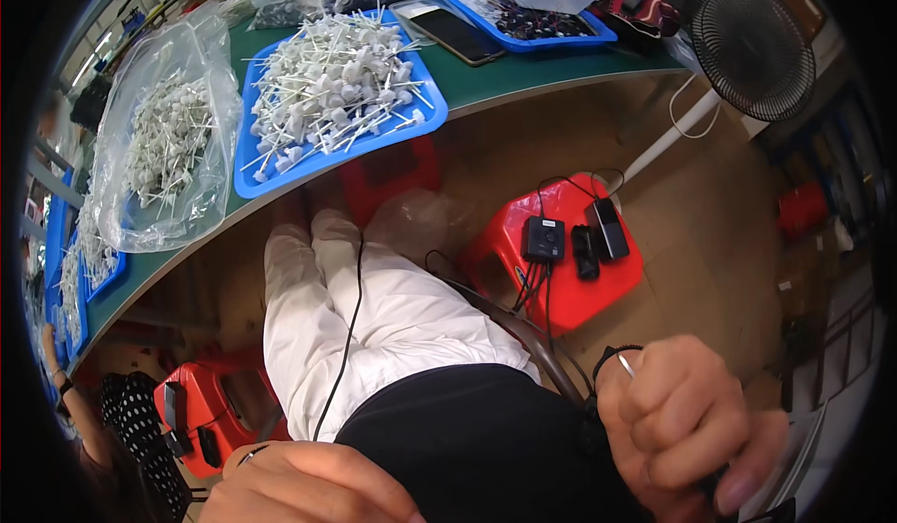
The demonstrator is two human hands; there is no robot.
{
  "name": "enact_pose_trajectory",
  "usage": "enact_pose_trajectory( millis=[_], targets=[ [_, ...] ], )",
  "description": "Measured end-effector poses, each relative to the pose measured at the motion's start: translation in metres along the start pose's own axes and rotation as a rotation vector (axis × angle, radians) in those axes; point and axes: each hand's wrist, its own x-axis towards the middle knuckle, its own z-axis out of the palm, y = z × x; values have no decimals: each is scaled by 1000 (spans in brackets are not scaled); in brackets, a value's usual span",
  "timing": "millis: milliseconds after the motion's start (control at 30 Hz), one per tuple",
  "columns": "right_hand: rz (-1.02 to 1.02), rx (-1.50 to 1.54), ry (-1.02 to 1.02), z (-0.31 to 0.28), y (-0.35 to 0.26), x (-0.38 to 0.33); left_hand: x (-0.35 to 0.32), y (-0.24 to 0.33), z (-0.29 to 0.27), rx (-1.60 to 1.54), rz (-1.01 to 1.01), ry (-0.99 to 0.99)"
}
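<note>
At the lower edge, my left hand (313,486) is over my lap with its fingers bent together; a ring sits on one finger. The picture cuts off its fingertips, so anything in them is hidden. Raised at the lower right, my right hand (687,420) has its fingers curled closed. A small white sliver (625,365) shows against it; I cannot tell whether it is held or worn. Both hands are away from the green table (523,79). There, a blue tray (245,179) bears a heap of small white parts with thin stems (332,84).
Left of the tray lies a clear bag (168,140) of similar parts. A phone (458,35) and another blue tray (561,41) are further back. Black devices with cables rest on a red stool (589,303) beside a fan (753,47). A co-worker's arm (84,411) shows at left.
</note>
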Motion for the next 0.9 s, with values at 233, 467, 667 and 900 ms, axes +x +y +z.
enact_pose_trajectory(
  millis=[233,467,667,900],
  targets=[
    [-113,-211,165,-10,34,-15,11,-6,-2,-15,-68,-64],
    [419,-404,324,-11,55,-28,18,-15,-5,-58,-16,-94],
    [838,-313,313,-22,117,-47,10,4,-9,30,-8,-61],
    [975,-186,334,-27,153,-50,-7,9,-9,52,-67,59]
  ],
)
